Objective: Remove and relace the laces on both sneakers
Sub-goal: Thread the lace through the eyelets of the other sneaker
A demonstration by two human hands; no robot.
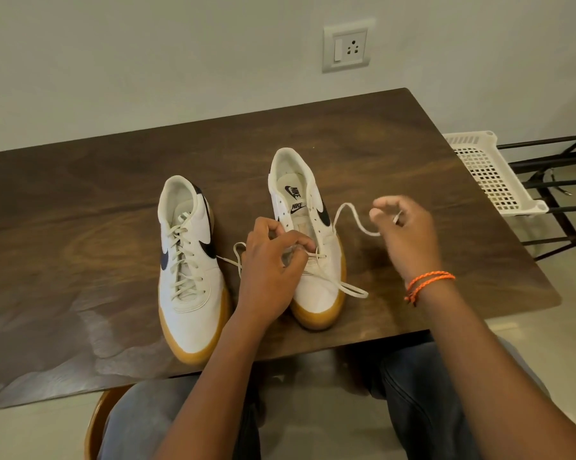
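Note:
Two white sneakers with dark swooshes and gum soles stand on the dark wooden table [396, 154], toes toward me. The left sneaker [188, 270] is fully laced. The right sneaker [308, 234] has its upper eyelets bare, with a cream lace [348, 288] threaded only through the lowest ones. My left hand [273, 260] pinches the lace at the lower eyelets of the right sneaker. My right hand [404, 227] is raised to the right of that shoe and holds one lace end, which loops up from the shoe. The other end trails left between the shoes.
A white perforated plastic tray [489, 174] sits on a black rack beside the table's right edge. A wall socket [346, 46] is on the wall behind. My knees and a round wooden stool [95, 423] are below the table's near edge.

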